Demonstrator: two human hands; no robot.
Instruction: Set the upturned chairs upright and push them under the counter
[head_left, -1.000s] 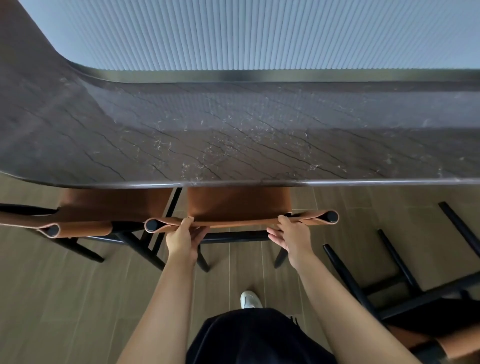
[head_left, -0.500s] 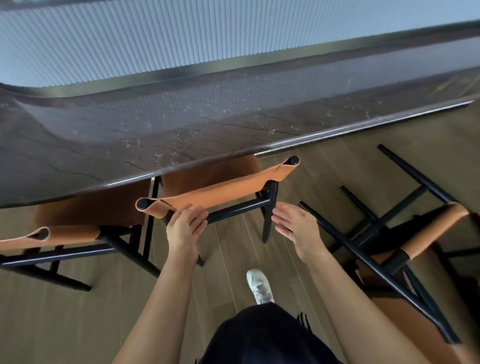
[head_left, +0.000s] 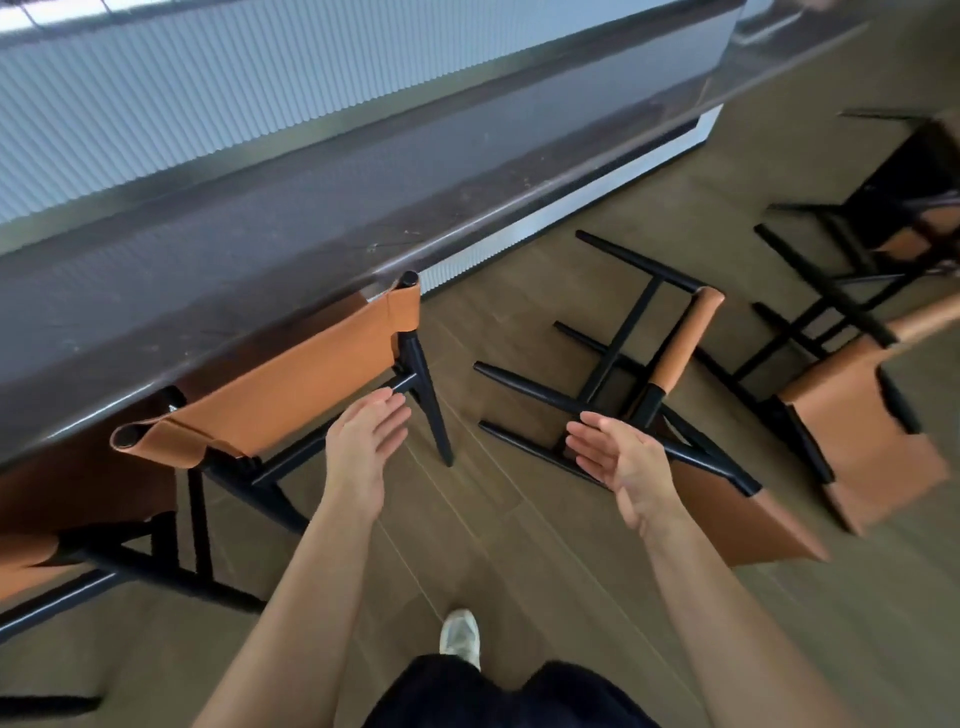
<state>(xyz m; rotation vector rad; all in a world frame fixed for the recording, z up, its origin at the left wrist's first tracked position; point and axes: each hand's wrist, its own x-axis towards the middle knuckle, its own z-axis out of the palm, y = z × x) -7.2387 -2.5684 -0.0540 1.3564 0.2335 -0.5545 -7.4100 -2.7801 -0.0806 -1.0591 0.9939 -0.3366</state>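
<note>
Now the left hand (head_left: 363, 441) has released the tan-leather, black-framed chair (head_left: 291, 395) under the dark stone counter (head_left: 208, 291); it and the right hand (head_left: 618, 462) hang slack, empty.

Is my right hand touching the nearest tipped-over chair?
Cannot tell: head view shows the open right hand overlapping the tipped-over chair, neither contact nor gap visible.

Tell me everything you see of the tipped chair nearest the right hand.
The tipped chair lies overturned on the wood-look floor, out from under the counter. Its frame is slim black rods, with four legs and crossbars pointing left. Tan leather-like panels form the seat and back, and one lies against the floor. The open right hand hovers at the frame; contact is unclear.
</note>
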